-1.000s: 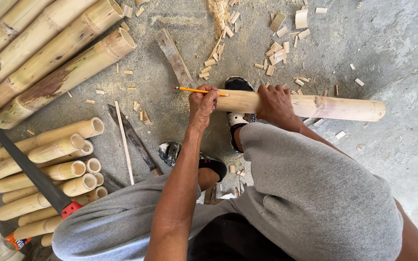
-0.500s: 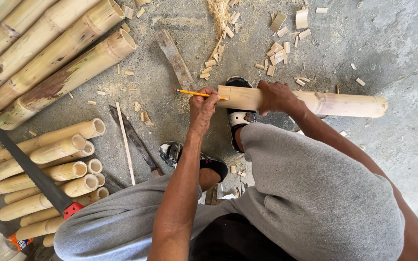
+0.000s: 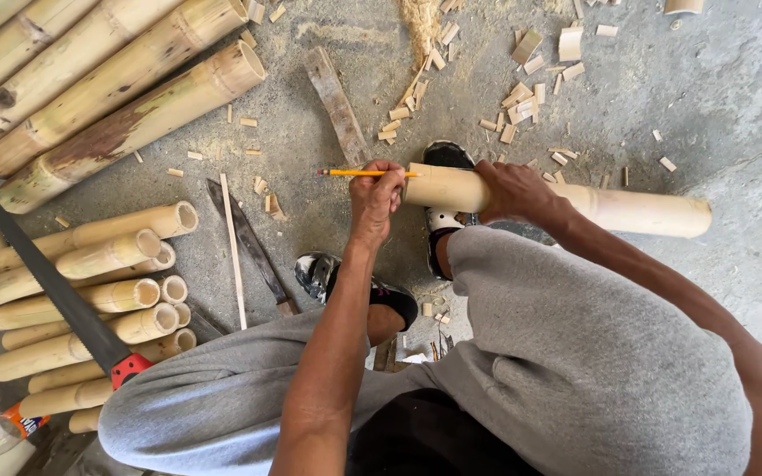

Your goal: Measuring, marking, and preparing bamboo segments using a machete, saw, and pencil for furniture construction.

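Note:
My left hand (image 3: pixel 375 198) grips a yellow pencil (image 3: pixel 346 173) that lies level, its tip at the cut end of a pale bamboo tube (image 3: pixel 637 210). The tube lies across my raised right knee and shoe (image 3: pixel 444 157), pointing right. My right hand (image 3: pixel 511 189) is wrapped over the tube close to its left end and holds it steady. I sit low over a concrete floor, in grey trousers.
Long bamboo poles (image 3: pixel 108 88) lie at the upper left, several short cut tubes (image 3: pixel 90 291) at the left. A handsaw (image 3: pixel 55 291) with a red handle crosses them. A flat blade (image 3: pixel 249 242), a thin bamboo strip (image 3: pixel 233 251), a wooden slat (image 3: pixel 337 101) and chips (image 3: pixel 513 97) litter the floor.
The tube has shifted slightly left and my left hand has brought the pencil up against its cut end. My right hand stays on the tube.

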